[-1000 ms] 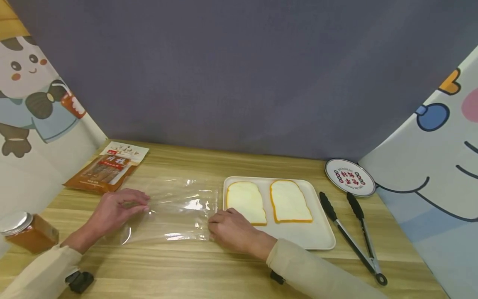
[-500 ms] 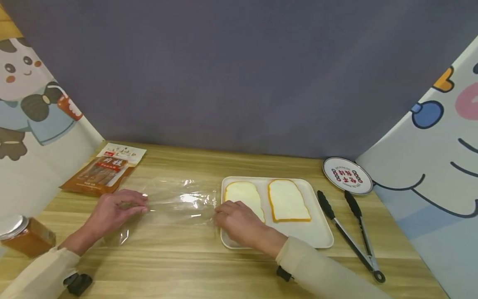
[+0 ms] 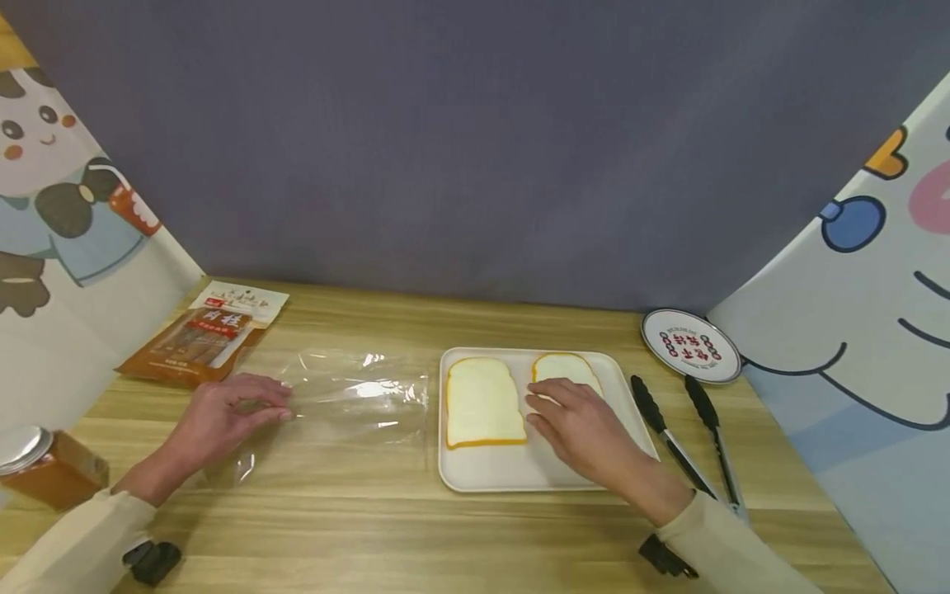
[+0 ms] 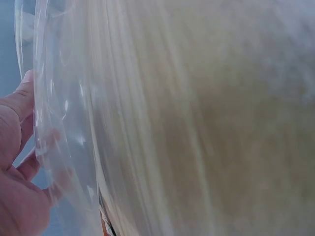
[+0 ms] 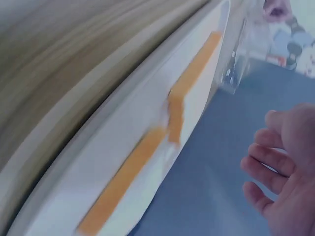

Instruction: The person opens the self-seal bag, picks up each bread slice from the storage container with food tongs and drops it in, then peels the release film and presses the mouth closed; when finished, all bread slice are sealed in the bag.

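Observation:
A clear plastic bag [image 3: 356, 433] lies flat on the wooden table, its film creased and shiny. My left hand [image 3: 233, 417] pinches the bag's left part between thumb and fingers; in the left wrist view, the film [image 4: 64, 103] runs between the thumb and the fingers behind it. To the right, a white tray [image 3: 482, 480] bears two bread slices with orange crusts. The left slice [image 3: 484, 400] is in full view. My right hand [image 3: 586, 429], fingers loosely bent and holding nothing, is over the right slice [image 3: 567, 365] and hides its lower part.
Black-tipped tongs [image 3: 716, 437] lie right of the tray, partly behind the right forearm. A round printed plate [image 3: 692, 346] is at the back right. A brown food packet [image 3: 200, 334] lies at the back left, and a silver-lidded jar [image 3: 63, 470] lies at the left edge.
My right hand has left the bag's right edge and moved right across the tray, uncovering the left slice and covering part of the right one. The left hand has stayed on the bag.

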`<action>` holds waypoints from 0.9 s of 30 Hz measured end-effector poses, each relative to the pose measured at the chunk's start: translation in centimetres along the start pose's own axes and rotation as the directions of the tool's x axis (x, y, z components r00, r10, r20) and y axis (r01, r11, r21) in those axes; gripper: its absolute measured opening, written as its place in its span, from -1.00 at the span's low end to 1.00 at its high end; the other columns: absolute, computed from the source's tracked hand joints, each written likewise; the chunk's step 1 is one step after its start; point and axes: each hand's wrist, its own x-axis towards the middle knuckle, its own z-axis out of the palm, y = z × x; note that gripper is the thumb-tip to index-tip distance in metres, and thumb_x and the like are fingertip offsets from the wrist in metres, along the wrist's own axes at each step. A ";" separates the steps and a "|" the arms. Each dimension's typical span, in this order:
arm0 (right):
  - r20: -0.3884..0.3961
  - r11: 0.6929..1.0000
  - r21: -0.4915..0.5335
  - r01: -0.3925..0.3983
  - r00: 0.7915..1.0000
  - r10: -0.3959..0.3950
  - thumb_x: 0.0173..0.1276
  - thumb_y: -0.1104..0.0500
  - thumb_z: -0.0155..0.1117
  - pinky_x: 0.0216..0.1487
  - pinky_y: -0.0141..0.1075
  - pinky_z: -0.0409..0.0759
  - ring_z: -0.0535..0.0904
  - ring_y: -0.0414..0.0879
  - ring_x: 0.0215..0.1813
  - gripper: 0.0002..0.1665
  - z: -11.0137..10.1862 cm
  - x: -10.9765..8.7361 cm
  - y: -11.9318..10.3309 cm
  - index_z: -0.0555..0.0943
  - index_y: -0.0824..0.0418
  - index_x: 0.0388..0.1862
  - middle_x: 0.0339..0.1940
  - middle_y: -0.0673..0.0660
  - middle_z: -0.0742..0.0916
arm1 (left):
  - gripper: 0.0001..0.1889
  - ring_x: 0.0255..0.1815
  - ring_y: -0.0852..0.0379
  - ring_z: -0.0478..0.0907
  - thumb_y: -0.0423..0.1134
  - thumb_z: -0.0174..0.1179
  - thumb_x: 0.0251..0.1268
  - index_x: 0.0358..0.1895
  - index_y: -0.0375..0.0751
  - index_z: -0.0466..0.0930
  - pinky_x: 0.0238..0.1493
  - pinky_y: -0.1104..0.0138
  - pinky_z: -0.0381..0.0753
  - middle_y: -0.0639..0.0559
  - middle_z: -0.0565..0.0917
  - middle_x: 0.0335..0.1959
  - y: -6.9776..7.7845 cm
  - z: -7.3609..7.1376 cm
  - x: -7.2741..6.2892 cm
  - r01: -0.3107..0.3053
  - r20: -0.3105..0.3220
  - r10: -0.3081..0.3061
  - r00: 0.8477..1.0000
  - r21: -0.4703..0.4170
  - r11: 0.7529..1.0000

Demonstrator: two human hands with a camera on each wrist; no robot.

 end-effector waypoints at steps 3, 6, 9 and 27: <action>-0.031 0.999 -0.013 -0.038 0.999 0.038 0.40 0.06 0.18 -0.14 0.02 0.55 0.57 0.10 -0.01 -0.64 -1.1 -2.2 1.6 0.66 0.37 -0.14 -0.07 0.23 0.67 | -0.65 -0.25 0.22 0.63 -0.49 0.56 -0.45 -0.45 -0.09 0.73 -0.14 0.66 0.44 0.12 0.72 -0.36 0.0 -0.1 0.0 0.005 -0.002 -0.005 1.000 0.009 1.000; -0.061 0.997 -0.006 -0.078 0.995 0.077 0.52 -0.06 -0.04 -0.16 0.07 0.55 0.58 0.17 -0.06 -0.45 -2.1 -4.5 3.0 0.64 0.42 -0.14 -0.10 0.28 0.67 | -0.65 -0.25 0.23 0.63 -0.47 0.56 -0.45 -0.44 -0.08 0.73 -0.15 0.67 0.45 0.12 0.72 -0.36 0.0 -0.1 0.0 0.008 0.003 -0.008 1.000 0.017 1.000; -0.067 0.991 -0.013 -0.136 0.989 0.135 0.50 -0.03 0.02 -0.16 0.09 0.54 0.58 0.20 -0.09 -0.48 -2.9 -6.7 4.1 0.63 0.45 -0.14 -0.12 0.31 0.66 | -0.66 -0.24 0.23 0.63 -0.47 0.56 -0.44 -0.44 -0.08 0.73 -0.14 0.66 0.44 0.11 0.73 -0.36 0.0 -0.1 0.0 0.009 0.007 -0.009 1.000 0.017 1.000; -0.007 0.864 -0.127 -0.487 0.871 0.491 0.21 0.13 0.38 -0.05 0.16 0.44 0.48 0.35 0.03 -0.48 -5.2 -15.5 6.6 0.55 0.51 -0.01 -0.01 0.44 0.59 | -0.64 -0.22 0.39 0.59 -0.47 0.55 -0.47 -0.44 -0.06 0.72 -0.22 0.66 0.46 0.12 0.72 -0.37 -0.3 -0.3 -0.3 -0.022 0.003 0.022 1.000 0.007 1.000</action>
